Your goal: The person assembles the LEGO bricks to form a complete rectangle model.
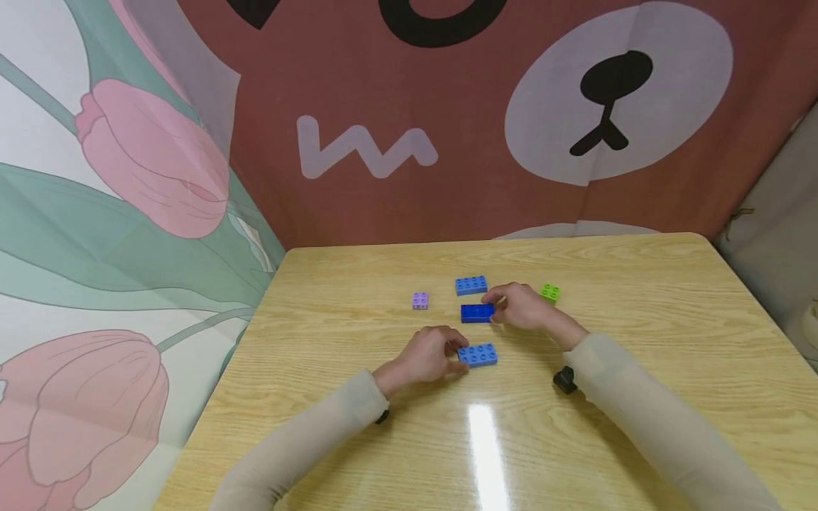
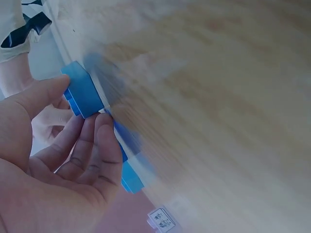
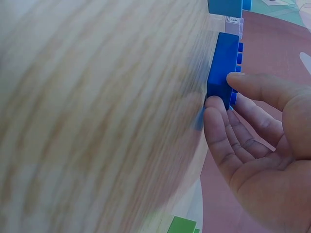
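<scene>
My left hand (image 1: 427,355) pinches the left end of a light blue building brick (image 1: 479,355) between thumb and fingers, studs upward. In the left wrist view, the thumb presses one side of that light blue brick (image 2: 86,94) and the fingertips touch its end. Farther from me, my right hand (image 1: 522,306) grips the right end of a dark blue building brick (image 1: 475,314). The right wrist view has the thumb on the studded side of this dark blue brick (image 3: 222,68), fingertips at its end. Both bricks are at the table surface and apart from each other.
A second light blue brick (image 1: 471,285) lies just behind the dark blue one. To the left sits a small purple brick (image 1: 420,300); a green brick (image 1: 550,292) is partly hidden behind my right hand. The wooden table (image 1: 332,305) ends at a printed curtain (image 1: 383,199).
</scene>
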